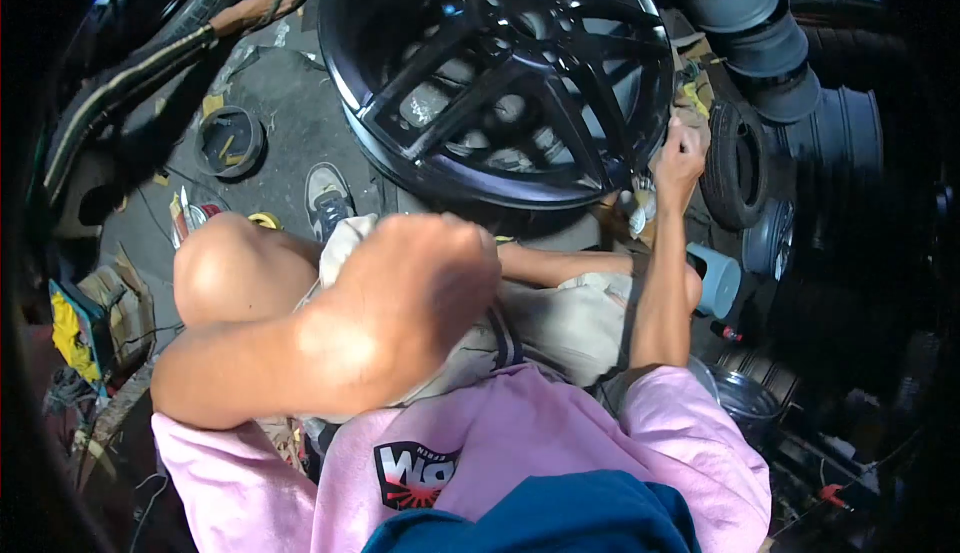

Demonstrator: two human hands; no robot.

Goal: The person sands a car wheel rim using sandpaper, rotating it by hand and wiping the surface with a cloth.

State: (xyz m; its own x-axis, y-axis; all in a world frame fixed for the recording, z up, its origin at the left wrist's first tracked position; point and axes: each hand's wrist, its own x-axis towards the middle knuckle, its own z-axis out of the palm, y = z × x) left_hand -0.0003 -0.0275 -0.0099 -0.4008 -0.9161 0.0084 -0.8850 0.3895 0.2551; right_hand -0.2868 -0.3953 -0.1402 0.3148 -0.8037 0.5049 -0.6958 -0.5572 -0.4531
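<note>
Nearest me, the left hand (420, 263) is raised and blurred above the person's lap, fingers bent inward; farther out, the right hand (682, 151) is folded in at the edge of a glossy black wheel (525, 61). From here I can't fairly tell how tightly either is closed, or whether it holds anything. The wheel lies spokes up, ahead of the left hand. Pressed hard at that one edge, it could tip or slide, and a slip could scrape the finish. Past the left hand, the dark, littered floor (290, 83) carries a round tub (258, 156); beyond that is another person's sandalled foot (265, 8). Outward of the right hand are a tyre (715, 173) and stacked rims (750, 38).
</note>
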